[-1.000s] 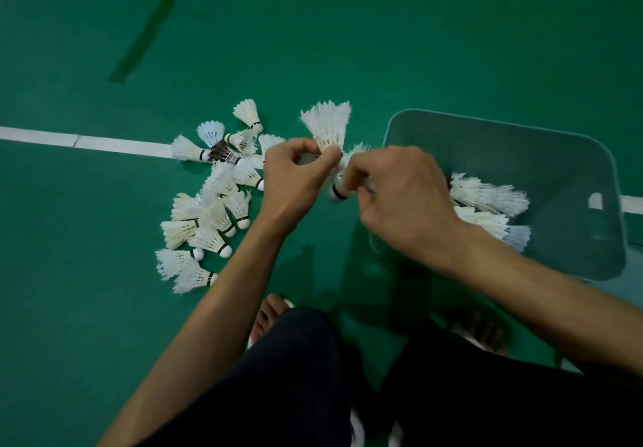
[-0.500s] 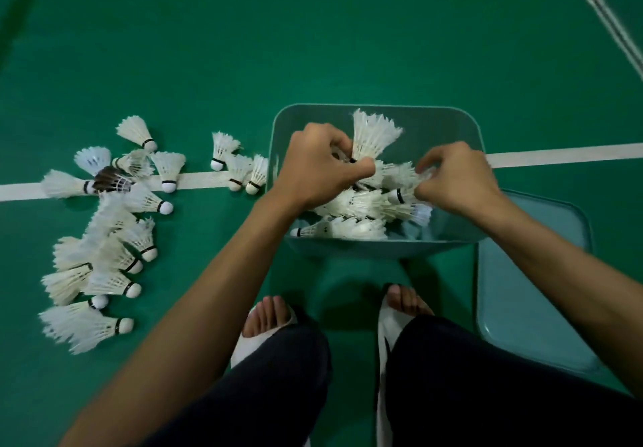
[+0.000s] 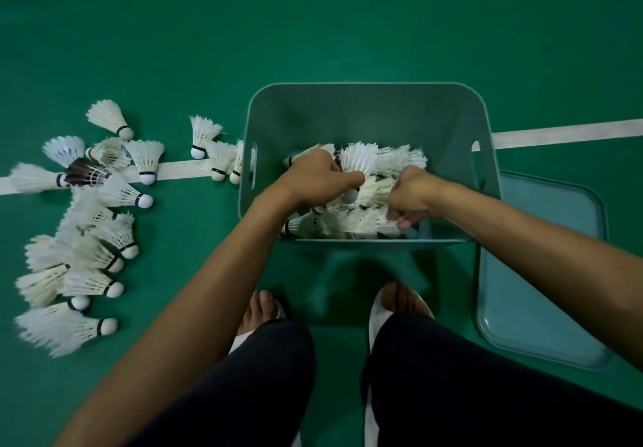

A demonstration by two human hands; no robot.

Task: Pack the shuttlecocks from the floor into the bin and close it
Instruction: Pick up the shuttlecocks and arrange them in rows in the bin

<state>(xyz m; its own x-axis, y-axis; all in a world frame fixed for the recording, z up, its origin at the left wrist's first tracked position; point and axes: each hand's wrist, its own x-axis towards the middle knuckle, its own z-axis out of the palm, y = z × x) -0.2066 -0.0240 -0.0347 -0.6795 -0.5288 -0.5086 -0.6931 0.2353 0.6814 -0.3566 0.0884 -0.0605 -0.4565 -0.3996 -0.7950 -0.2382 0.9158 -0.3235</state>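
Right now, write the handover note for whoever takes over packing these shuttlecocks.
Left hand: inside the bin, gripping a shuttlecock.
Right hand: curled into the pile in the bin; whether it holds one is hidden.
Done: that pile is packed.
Left to do: many loose shuttlecocks lie on the floor left of the bin. The lid lies on the floor to its right, and the bin is open.

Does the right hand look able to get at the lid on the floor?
Probably yes: the lid lies bare on the floor just right of the bin. The right hand, down among the shuttlecocks, only needs lifting over its wall.
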